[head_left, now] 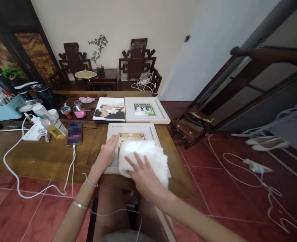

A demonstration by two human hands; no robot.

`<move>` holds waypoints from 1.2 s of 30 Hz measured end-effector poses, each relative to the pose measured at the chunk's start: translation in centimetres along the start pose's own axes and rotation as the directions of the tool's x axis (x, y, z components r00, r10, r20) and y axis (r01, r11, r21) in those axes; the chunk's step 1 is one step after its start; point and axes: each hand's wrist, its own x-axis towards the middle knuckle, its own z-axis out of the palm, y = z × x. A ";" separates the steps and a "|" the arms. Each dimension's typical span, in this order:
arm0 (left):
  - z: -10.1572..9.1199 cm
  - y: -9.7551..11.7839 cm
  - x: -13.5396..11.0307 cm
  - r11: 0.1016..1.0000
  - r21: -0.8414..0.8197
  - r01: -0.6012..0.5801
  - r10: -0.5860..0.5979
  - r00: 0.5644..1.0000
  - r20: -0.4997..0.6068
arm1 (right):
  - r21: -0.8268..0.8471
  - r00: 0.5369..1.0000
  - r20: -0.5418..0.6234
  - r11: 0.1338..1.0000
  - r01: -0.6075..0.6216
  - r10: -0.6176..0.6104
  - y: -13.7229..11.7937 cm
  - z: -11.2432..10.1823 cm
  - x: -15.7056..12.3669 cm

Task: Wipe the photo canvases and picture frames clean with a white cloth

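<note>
A folded white fluffy cloth (144, 153) lies over the lower right part of a pale wooden picture frame (132, 127) near the front edge of the table. My right hand (145, 176) presses on this cloth from above, its fingers spread across it; the thumb is hard to make out. My left hand (108, 151) rests flat along the frame's left side, fingers stretched out. The picture inside the frame is partly covered by the cloth. Just behind lie a second framed photo (148, 118) and a photo panel (109, 109), side by side.
On the wooden table (55, 156), left of the frames, are a phone (74, 132) on a white cable, a bottle (53, 127), a power strip (34, 131) and a pink cup (79, 112). A dark wooden chair (221, 90) holding a brown bag (192, 127) stands right.
</note>
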 end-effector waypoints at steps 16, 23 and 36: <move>0.6 -0.2 0.0 0.997 0.083 0.002 0.000 1.000 -0.025 | 0.105 0.997 -0.076 0.994 0.012 -0.004 1.8 0.5 -1.1; 0.8 -0.5 0.3 0.994 0.096 0.044 -0.046 0.999 0.015 | 0.033 0.887 -0.432 0.986 -0.166 0.164 6.8 -4.0 6.1; 0.5 -0.2 0.3 0.995 0.101 0.015 -0.016 1.000 0.010 | -0.184 0.977 -0.211 0.983 -0.010 -0.029 7.4 -2.9 11.9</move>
